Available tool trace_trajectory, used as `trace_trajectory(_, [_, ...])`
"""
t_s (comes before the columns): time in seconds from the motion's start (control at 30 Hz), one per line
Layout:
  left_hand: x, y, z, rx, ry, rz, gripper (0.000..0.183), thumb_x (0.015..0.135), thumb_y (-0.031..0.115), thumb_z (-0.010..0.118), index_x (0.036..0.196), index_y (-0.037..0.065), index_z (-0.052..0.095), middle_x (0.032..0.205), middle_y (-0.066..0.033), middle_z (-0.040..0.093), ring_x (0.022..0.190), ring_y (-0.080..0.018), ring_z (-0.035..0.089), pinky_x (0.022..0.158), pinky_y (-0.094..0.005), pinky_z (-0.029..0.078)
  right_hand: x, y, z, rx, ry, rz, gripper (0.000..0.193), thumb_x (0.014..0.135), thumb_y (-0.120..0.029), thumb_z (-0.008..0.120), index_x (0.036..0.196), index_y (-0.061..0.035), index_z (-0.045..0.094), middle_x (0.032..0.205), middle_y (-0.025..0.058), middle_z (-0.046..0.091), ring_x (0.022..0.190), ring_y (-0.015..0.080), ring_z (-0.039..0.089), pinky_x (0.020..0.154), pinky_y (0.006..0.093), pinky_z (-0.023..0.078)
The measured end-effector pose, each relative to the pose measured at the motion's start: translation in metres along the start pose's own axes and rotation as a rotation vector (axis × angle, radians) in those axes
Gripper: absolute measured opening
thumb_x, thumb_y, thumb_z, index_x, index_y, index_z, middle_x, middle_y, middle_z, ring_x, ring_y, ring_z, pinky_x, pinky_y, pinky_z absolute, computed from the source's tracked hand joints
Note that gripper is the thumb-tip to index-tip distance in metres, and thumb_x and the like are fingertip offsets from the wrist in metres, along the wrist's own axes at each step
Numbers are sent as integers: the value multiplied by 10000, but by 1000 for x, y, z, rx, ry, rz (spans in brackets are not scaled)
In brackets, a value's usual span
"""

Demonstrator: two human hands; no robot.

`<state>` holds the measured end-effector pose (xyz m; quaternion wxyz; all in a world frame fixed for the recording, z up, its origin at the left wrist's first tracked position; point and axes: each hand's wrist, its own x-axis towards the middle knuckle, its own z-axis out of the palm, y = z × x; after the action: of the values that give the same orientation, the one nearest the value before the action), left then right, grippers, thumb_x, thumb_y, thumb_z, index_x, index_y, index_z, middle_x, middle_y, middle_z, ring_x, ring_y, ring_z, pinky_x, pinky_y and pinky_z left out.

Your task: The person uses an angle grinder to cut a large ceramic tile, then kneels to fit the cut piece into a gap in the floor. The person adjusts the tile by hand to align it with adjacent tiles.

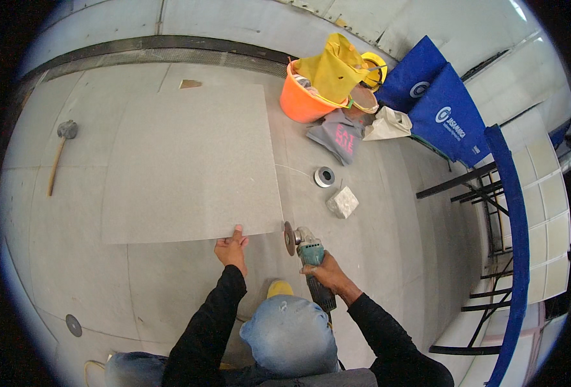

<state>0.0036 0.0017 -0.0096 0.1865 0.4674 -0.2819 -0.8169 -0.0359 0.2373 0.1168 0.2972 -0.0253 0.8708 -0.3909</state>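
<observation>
A large grey sheet [195, 155] lies flat on the floor in front of me. My left hand [232, 251] grips its near edge, thumb on top and fingers curled underneath. In my right hand [327, 272] is a teal and black angle grinder [312, 253], held around its body. The grinder's disc [290, 238] stands on edge just beside the sheet's near right corner; whether it touches the sheet I cannot tell. I cannot make out whether the disc is turning. A yellow-toed shoe [280, 288] shows between my arms.
A mallet [67, 130] lies at the left, a loose disc [73, 326] at lower left. Beyond the grinder are a whitish block [343, 202] and a spool [324, 177]. An orange bucket [301, 102], grey cloth [338, 137] and blue panels [450, 119] stand farther back. Blue-edged racking [511, 213] borders the right.
</observation>
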Motion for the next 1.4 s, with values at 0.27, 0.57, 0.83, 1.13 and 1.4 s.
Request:
trace_trajectory(0.27, [-1,0,0,-12,-12,5,287,872,162,808,948,37,561,843,-48,610,751,-168,645,780,-353,606,13,-21,-12,-11,-25,8,392,709,-251,808,953,5,638,817,88,661,751,210,633,706,376,523])
trace_trajectory(0.57, [-6,9,2,34,17,-13,259,874,130,793,983,38,577,851,-39,599,770,-170,640,771,-349,598,55,-42,-26,-25,-108,22,368,721,-204,780,1002,-6,646,857,74,654,788,197,613,726,361,510])
trace_trajectory(0.83, [-8,10,4,38,28,-9,264,870,114,796,973,39,565,871,-48,594,754,-170,639,750,-334,600,98,-59,-36,-46,-150,1,516,709,-216,795,1130,23,617,940,97,645,825,205,620,726,364,516])
trace_trajectory(1.13, [-7,10,4,35,23,-5,256,880,109,787,978,29,565,821,-37,575,726,-164,636,712,-328,602,131,-88,-42,-124,-123,-14,534,707,-229,801,1143,22,623,948,98,646,824,213,619,725,361,506])
trace_trajectory(1.4, [-5,6,3,41,89,-11,326,862,112,805,862,58,484,798,-30,539,692,-163,633,655,-325,596,175,-77,-42,-119,-53,-108,320,744,-202,763,977,-5,666,826,73,657,721,194,613,659,369,500])
